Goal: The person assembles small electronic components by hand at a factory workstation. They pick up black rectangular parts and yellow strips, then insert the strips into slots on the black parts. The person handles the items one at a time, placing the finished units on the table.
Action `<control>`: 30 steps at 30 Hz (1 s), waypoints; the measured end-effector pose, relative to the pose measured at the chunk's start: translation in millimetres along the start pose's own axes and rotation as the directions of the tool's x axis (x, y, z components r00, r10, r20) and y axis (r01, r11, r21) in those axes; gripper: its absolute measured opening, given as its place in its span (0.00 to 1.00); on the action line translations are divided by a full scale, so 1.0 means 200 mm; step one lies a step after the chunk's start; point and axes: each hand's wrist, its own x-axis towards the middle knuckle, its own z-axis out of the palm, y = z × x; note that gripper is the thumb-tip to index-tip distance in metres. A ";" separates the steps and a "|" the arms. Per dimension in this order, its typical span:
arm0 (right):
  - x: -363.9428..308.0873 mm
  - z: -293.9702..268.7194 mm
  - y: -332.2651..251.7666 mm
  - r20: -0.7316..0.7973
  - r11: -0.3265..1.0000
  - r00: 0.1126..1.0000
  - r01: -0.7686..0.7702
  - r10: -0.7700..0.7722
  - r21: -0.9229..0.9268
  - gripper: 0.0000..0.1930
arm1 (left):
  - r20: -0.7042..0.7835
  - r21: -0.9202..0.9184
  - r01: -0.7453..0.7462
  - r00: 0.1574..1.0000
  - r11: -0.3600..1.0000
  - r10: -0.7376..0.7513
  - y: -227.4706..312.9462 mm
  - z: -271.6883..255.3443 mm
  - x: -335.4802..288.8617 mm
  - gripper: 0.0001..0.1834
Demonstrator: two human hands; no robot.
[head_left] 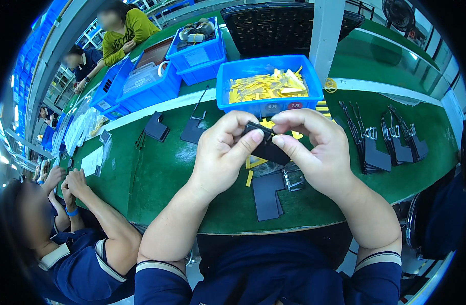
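Observation:
Above the near edge of the bench, my left hand [224,147] pinches a small black flat part [271,152] between thumb and fingers. My right hand [317,145] closes its thumb and fingertips on the part's other end. Both hands partly cover it, so its full shape is hidden. Just below lie a few stacked dark L-shaped panels [266,198] with metal-coloured fittings at one corner. Yellow strips [250,178] are scattered beneath and beside my hands. Behind them stands a blue bin [223,84] heaped with yellow strips [268,85].
To the right lie several dark panels with black cables [378,157]. Further left on the green bench [162,183] are two more dark panels [156,127]. Blue bins [195,58] line the back left, near a white post [324,40]. A co-worker [85,249] sits at my left.

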 end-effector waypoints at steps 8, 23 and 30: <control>-0.01 0.03 0.02 -0.010 0.952 0.985 -0.165 0.173 0.259 0.03 | -0.039 -0.160 -0.052 0.998 0.986 0.046 -0.03 0.05 0.00 0.06; -0.02 0.02 0.02 -0.035 0.996 0.996 0.086 -0.085 0.019 0.05 | 0.013 -0.124 -0.012 1.000 0.992 0.014 0.02 0.03 -0.02 0.08; -0.02 0.02 0.04 -0.027 0.990 0.989 0.142 -0.142 -0.010 0.05 | 0.067 -0.206 0.039 0.997 0.978 -0.026 0.03 0.03 -0.03 0.07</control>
